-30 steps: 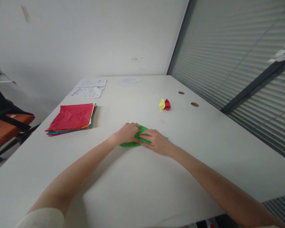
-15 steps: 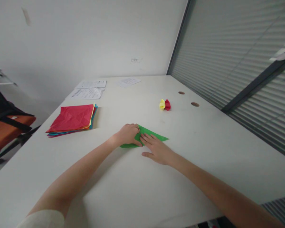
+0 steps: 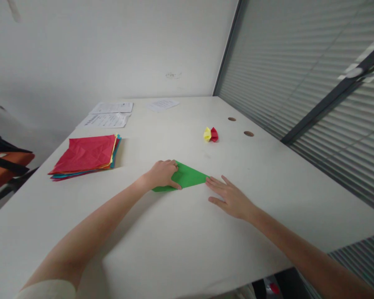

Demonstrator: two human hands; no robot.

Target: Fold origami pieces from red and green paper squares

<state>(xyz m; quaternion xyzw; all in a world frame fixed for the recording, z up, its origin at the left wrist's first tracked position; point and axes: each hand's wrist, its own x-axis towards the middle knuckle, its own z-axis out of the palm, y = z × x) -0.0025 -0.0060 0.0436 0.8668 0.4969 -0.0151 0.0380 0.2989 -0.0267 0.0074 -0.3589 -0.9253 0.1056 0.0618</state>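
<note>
A sheet of green paper [image 3: 190, 176], folded into a triangle, lies flat on the white table. My left hand [image 3: 163, 173] rests over its left part, fingers curled at the upper edge and thumb at the lower edge, holding it in place. Part of the paper is hidden under that hand. At the paper's right tip is my right hand [image 3: 229, 197], flat and spread, its fingertips touching the point. Beyond the hands sits a small folded paper piece [image 3: 211, 134], yellow on one side and red on the other.
To the left lies a stack of coloured paper sheets [image 3: 89, 154], red on top. Printed sheets [image 3: 107, 119] are at the back left, another [image 3: 162, 104] at the back. Two round holes pierce the table [image 3: 143, 249] near the blinds [image 3: 286, 83]. An orange chair [image 3: 9, 166] stands beyond the left edge.
My right hand has slid rightward along the green paper to its tip, uncovering the middle. My left hand stays on the paper. The whole view has shifted slightly.
</note>
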